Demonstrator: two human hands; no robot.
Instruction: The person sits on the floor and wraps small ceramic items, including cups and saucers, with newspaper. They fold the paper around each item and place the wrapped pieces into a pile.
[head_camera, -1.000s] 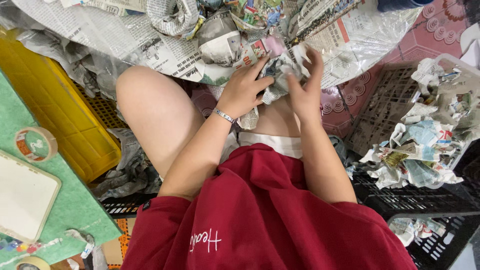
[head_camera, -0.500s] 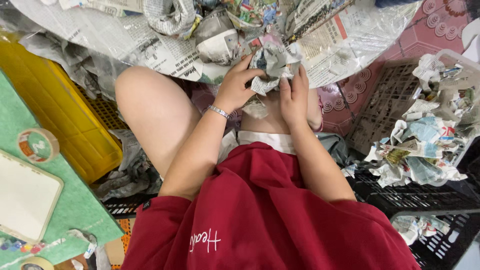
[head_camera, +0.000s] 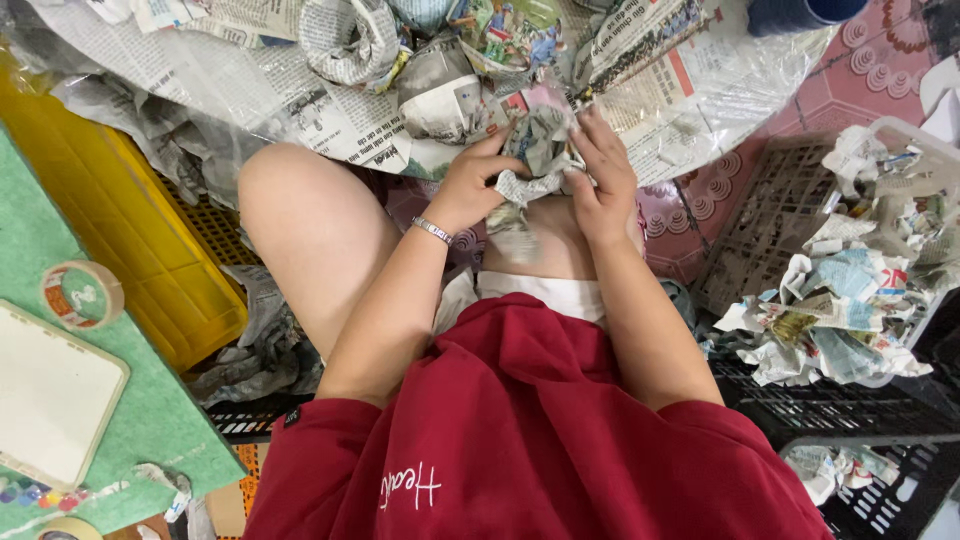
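Head view, only one camera: person seated, looking down over a red shirt (head_camera: 530, 440) and bare knee (head_camera: 300, 210). Both hands work one crumpled wad of newspaper (head_camera: 535, 150) held above the lap, just in front of the big spread newspaper sheets (head_camera: 300, 100) under a clear plastic film. Left hand (head_camera: 470, 185) has its grip pressed onto the wad's left side, fingers curled in, thumb on top; a silver bracelet (head_camera: 433, 231) sits on that wrist. Right hand (head_camera: 603, 175) has its grip closed on the wad's right side, fingertips (head_camera: 580, 125) over the top edge, so the wad is pinched between the two hands. A loose tail of paper hangs below the wad toward the lap, slightly blurred. More balled newspaper (head_camera: 350, 40) lies on the sheets just beyond the hands. To the person's right, a crate (head_camera: 900, 140) holds a heap of crumpled paper wads (head_camera: 850, 300), well apart from the hands; black slotted crates (head_camera: 850, 410) sit under and beside it. To the left, a yellow crate (head_camera: 130, 240) lies beside the knee, with grey crumpled paper (head_camera: 260, 340) at its lower end. Further left, a green mat (head_camera: 150, 400) carries a tape roll (head_camera: 82, 293) and a white board (head_camera: 50, 395). Pink patterned floor (head_camera: 880, 60) shows at top right.
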